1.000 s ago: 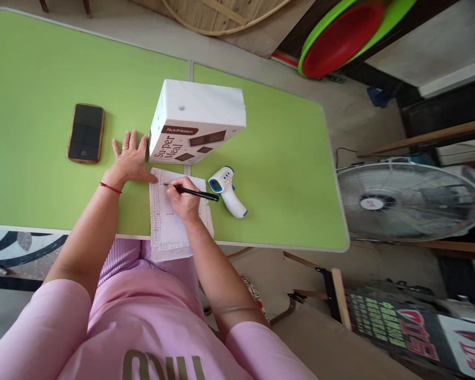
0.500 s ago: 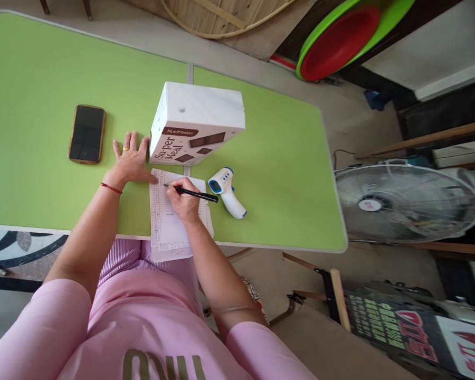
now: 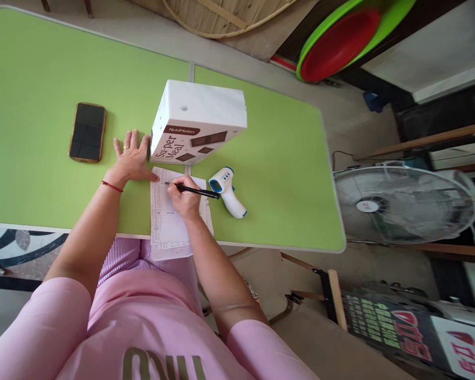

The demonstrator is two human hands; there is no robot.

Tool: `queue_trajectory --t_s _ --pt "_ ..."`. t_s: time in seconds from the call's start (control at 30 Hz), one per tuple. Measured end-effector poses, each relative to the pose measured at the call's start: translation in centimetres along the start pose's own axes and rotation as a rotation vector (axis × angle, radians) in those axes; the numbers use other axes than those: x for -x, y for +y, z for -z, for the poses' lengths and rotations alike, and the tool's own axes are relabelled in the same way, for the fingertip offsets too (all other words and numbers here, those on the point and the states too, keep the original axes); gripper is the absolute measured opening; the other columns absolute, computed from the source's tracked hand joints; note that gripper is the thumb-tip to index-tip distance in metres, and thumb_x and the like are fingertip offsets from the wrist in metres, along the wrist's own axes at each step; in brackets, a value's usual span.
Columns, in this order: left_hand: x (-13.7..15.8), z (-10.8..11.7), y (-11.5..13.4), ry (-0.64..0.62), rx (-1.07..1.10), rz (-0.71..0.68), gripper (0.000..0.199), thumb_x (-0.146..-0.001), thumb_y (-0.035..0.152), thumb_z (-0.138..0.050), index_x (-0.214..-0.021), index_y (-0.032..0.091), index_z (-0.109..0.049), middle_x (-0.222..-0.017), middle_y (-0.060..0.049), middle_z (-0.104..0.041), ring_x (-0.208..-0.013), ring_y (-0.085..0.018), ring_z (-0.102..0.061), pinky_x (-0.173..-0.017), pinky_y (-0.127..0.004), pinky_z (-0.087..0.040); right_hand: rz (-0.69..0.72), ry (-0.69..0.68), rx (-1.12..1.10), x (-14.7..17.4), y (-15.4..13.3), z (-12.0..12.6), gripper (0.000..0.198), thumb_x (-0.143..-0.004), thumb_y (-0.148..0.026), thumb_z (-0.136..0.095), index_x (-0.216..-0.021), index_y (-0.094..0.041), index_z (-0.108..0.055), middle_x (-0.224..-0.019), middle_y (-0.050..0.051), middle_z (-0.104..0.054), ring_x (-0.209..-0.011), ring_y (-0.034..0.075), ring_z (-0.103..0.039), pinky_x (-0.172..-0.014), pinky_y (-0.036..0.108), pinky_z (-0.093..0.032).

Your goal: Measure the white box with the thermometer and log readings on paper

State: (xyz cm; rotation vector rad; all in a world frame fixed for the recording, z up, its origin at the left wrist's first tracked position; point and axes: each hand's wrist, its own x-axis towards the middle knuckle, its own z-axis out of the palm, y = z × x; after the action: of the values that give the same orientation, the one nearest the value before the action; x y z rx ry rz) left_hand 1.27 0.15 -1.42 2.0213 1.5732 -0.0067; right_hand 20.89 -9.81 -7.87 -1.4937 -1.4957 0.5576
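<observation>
My right hand point(image 3: 185, 199) is closed around a black pen point(image 3: 200, 191), its tip at the written part of a white paper sheet point(image 3: 168, 224). Handwriting covers the sheet's left side, and its near end hangs over the table edge. My left hand point(image 3: 133, 158) lies spread on the green table point(image 3: 273, 163), thumb at the paper's upper left corner and fingers beside a white "Super Meal" box point(image 3: 206, 105). To the right of the paper lies a white and blue infrared thermometer point(image 3: 227, 192).
Left of my left hand lies a phone point(image 3: 87, 132) in a brown case. Beyond the table's right edge stands a fan point(image 3: 404, 206). Green and red basins point(image 3: 340, 45) lean at the far side, near a round woven tray point(image 3: 225, 16). A folding chair point(image 3: 301, 322) is at the near right.
The pen has shifted very slightly to the right along with my right hand. The view has moved a little; my left hand stays spread in the same place.
</observation>
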Motion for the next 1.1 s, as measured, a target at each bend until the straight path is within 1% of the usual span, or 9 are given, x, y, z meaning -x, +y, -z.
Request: queue_trajectory --t_s 0.23,0.4,0.57,0.67,0.77,0.87,0.97,1.03,1.1 --pt "0.0 0.0 -0.1 0.002 0.010 -0.014 0.164 -0.069 0.079 -0.100 -0.194 0.020 -0.013 -0.201 -0.027 0.002 -0.185 -0.059 0.008 -0.145 -0.081 0.009 0.036 0.011 0.033 0.2 0.1 0.1 0.019 -0.088 -0.040 -0.064 -0.075 -0.030 -0.054 -0.067 -0.002 -0.066 -0.064 0.018 -0.060 -0.065 0.031 -0.054" --pt "0.3 0.2 0.2 -0.002 -0.013 -0.005 0.165 -0.068 0.083 -0.101 -0.193 0.019 -0.015 -0.201 -0.028 0.001 -0.185 -0.060 0.006 -0.146 -0.080 0.006 0.016 -0.006 -0.004 0.2 0.1 0.1 0.021 -0.089 -0.042 -0.067 -0.078 -0.030 -0.054 -0.069 -0.002 -0.067 -0.064 0.019 -0.063 -0.067 0.033 -0.057" --pt "0.3 0.2 0.1 0.000 -0.010 -0.004 0.162 -0.070 0.081 -0.099 -0.193 0.019 -0.015 -0.201 -0.028 0.002 -0.186 -0.058 0.008 -0.146 -0.079 0.007 -0.005 0.035 -0.023 0.2 0.2 0.0 0.017 -0.089 -0.040 -0.068 -0.079 -0.030 -0.058 -0.070 -0.003 -0.067 -0.065 0.019 -0.062 -0.066 0.032 -0.056" --pt "0.2 0.1 0.0 0.002 0.009 -0.012 0.163 -0.068 0.081 -0.100 -0.193 0.019 -0.016 -0.201 -0.029 0.002 -0.186 -0.058 0.008 -0.146 -0.080 0.008 0.052 0.108 0.002 0.1 0.2 1.1 0.010 -0.092 -0.036 -0.067 -0.087 -0.028 -0.065 -0.074 -0.003 -0.069 -0.068 0.019 -0.061 -0.068 0.033 -0.056" --pt "-0.1 -0.1 -0.3 0.008 0.034 -0.015 0.161 -0.068 0.078 -0.101 -0.193 0.019 -0.017 -0.201 -0.028 0.001 -0.186 -0.057 0.008 -0.146 -0.079 0.010 0.166 0.170 0.161 -0.1 0.1 3.3 0.008 -0.094 -0.028 -0.066 -0.095 -0.027 -0.074 -0.084 0.001 -0.073 -0.076 0.022 -0.066 -0.075 0.036 -0.058" --pt "-1.1 -0.6 -1.1 0.069 0.121 -0.019 0.159 -0.069 0.078 -0.100 -0.192 0.019 -0.019 -0.201 -0.027 -0.008 -0.186 -0.057 0.005 -0.147 -0.078 0.009 0.202 0.097 0.410 0.4 0.2 5.8 0.017 -0.096 -0.021 -0.064 -0.096 -0.027 -0.080 -0.092 0.006 -0.076 -0.090 0.026 -0.071 -0.085 0.040 -0.058" --pt "-2.6 -1.5 -2.3 0.228 0.298 -0.106 0.162 -0.062 0.083 -0.102 -0.191 0.022 -0.024 -0.199 -0.026 -0.022 -0.186 -0.059 -0.001 -0.149 -0.077 0.004 0.125 -0.044 0.642 1.9 0.3 7.2 0.027 -0.096 -0.014 -0.061 -0.099 -0.024 -0.086 -0.097 0.011 -0.078 -0.100 0.031 -0.072 -0.091 0.044 -0.058" --pt "-3.7 -2.3 -3.0 0.328 0.445 -0.239 0.161 -0.063 0.088 -0.101 -0.190 0.023 -0.027 -0.197 -0.025 -0.028 -0.185 -0.059 -0.010 -0.151 -0.074 -0.007 0.073 -0.128 0.716 2.9 0.4 7.5 0.032 -0.094 -0.013 -0.061 -0.105 -0.022 -0.089 -0.099 0.013 -0.078 -0.102 0.033 -0.072 -0.093 0.046 -0.058" --pt "-4.9 -3.3 -3.4 0.392 0.591 -0.388 0.150 -0.070 0.089 -0.097 -0.188 0.026 -0.030 -0.194 -0.023 -0.038 -0.183 -0.055 -0.026 -0.149 -0.068 -0.023 0.038 -0.190 0.715 3.4 0.6 7.6 0.035 -0.095 -0.014 -0.062 -0.112 -0.022 -0.091 -0.100 0.013 -0.077 -0.104 0.033 -0.072 -0.095 0.047 -0.059"
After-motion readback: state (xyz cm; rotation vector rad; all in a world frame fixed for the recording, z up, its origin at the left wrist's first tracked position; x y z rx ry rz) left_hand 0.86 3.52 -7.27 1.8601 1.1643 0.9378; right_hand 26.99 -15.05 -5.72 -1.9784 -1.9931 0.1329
